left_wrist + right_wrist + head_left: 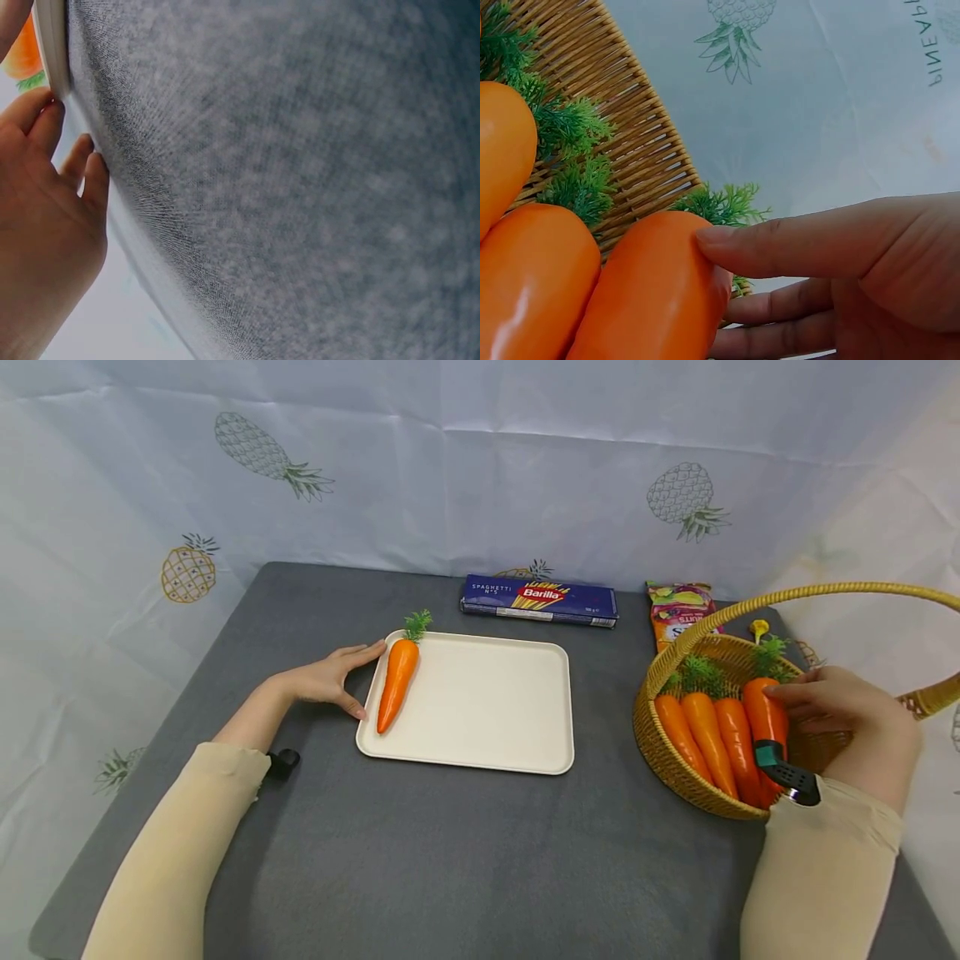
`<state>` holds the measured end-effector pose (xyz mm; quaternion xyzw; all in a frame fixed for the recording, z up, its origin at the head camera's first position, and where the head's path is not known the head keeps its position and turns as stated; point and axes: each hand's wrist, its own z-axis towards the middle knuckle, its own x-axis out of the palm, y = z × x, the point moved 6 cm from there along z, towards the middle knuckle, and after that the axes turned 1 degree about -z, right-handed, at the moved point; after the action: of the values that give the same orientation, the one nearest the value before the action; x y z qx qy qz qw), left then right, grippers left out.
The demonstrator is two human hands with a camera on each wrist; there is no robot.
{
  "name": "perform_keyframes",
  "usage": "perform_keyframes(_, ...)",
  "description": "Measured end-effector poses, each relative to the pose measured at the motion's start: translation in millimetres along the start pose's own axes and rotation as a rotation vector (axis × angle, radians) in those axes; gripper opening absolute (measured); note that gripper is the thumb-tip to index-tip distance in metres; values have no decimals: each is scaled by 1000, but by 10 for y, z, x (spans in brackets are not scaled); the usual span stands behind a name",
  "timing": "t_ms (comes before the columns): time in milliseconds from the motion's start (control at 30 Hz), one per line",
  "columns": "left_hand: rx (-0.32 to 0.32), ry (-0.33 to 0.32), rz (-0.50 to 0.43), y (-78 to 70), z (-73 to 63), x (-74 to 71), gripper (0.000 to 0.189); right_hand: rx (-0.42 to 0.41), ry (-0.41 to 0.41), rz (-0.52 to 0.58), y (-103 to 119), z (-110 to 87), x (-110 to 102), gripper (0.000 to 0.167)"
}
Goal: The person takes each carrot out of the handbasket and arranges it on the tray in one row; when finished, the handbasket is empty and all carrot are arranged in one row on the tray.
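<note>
My left hand touches the left edge of a cream tray, thumb and fingers spread along its rim. On the tray's left side lies one carrot with its green top pointing away. Over at the right, my right hand pinches a carrot inside a wicker basket. The right wrist view shows the thumb on that carrot's upper end, fingers behind it. Several other carrots lie beside it in the basket, green tops toward the far rim.
A blue spaghetti box lies at the table's back edge. Behind the basket is a colourful snack bag, with a small yellow object nearby. The basket's tall handle arches over the right hand. A pineapple-print cloth hangs behind the grey table.
</note>
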<state>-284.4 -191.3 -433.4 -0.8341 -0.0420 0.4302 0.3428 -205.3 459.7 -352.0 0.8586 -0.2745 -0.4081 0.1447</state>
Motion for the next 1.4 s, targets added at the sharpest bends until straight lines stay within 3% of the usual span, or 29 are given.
perform_keyframes(233,-2,3,4,5,4,-1,127,28,9,19,-19,49,52,57)
perform_keyframes(500,4,2,-3,9,0,-8,126,76,9,31,-3,97,125,44)
perform_keyframes(800,2,1,-3,12,-2,-4,126,18,24,67,52,94,149,45)
perform_keyframes(1000,4,0,0,9,0,1,126,-68,-74,23,168,8,106,52)
perform_keyframes(1233,0,0,4,-10,-12,-10,125,-181,-276,-97,383,-184,7,60)
perform_keyframes(1400,-1,-1,7,-2,-13,-11,125,-220,-313,-104,530,-241,1,60)
